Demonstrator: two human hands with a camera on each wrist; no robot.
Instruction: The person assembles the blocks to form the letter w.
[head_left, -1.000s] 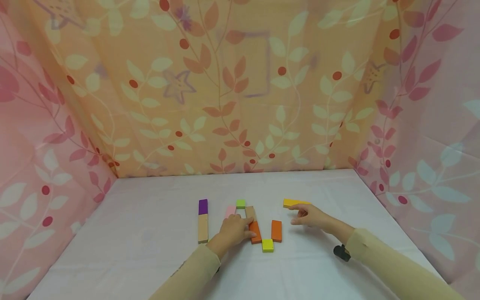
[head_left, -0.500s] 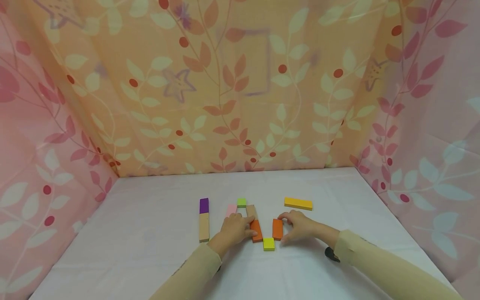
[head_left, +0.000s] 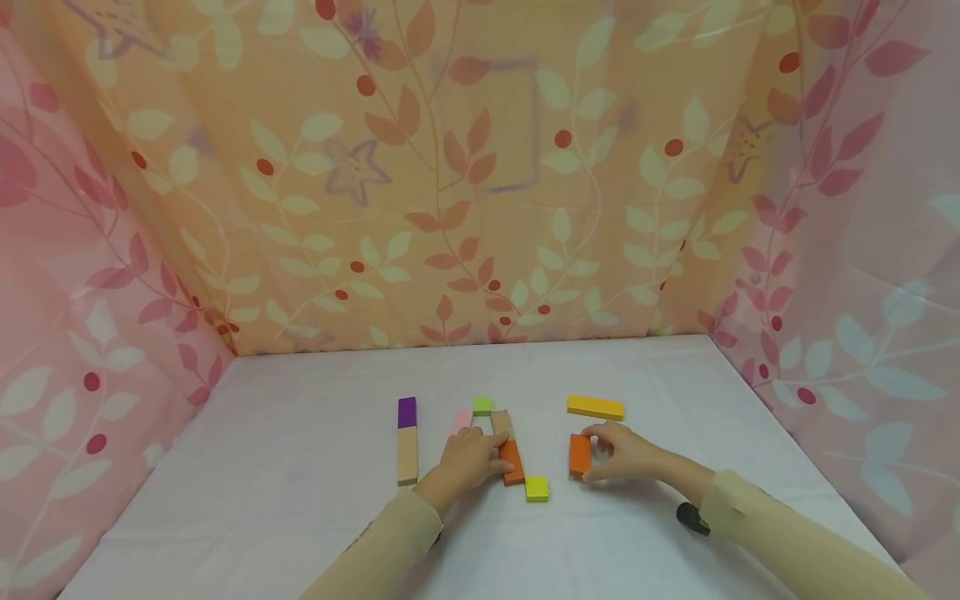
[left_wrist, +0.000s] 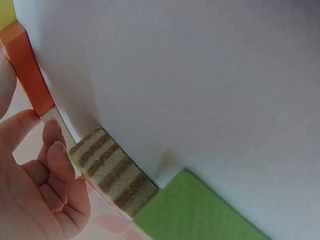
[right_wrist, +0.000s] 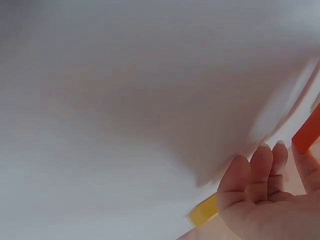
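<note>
In the head view my left hand (head_left: 467, 464) is at an orange block (head_left: 512, 463), gripping it with thumb and index finger while the other fingers curl. A natural wood block (head_left: 501, 423) adjoins that block's far end. My right hand (head_left: 626, 452) pinches a second orange block (head_left: 580, 456) at its ends, thumb near and index finger far. A small yellow block (head_left: 536, 489) lies between the two orange ones, at the near end of the left one. The right wrist view shows the pinched orange block (right_wrist: 309, 131) at the right edge. My left palm hides part of the layout.
A longer yellow block (head_left: 595, 407) lies beyond my right hand. Farther left are a pink block (head_left: 462, 419), a light green block (head_left: 482, 406), and a purple block (head_left: 407, 412) above a wood block (head_left: 407, 456). A green block (left_wrist: 200, 212) fills the left wrist view's bottom.
My right hand has come from beside the long yellow block to the right orange block, taken hold of it and shifted it right, away from the small yellow block. The left hand stays put.
</note>
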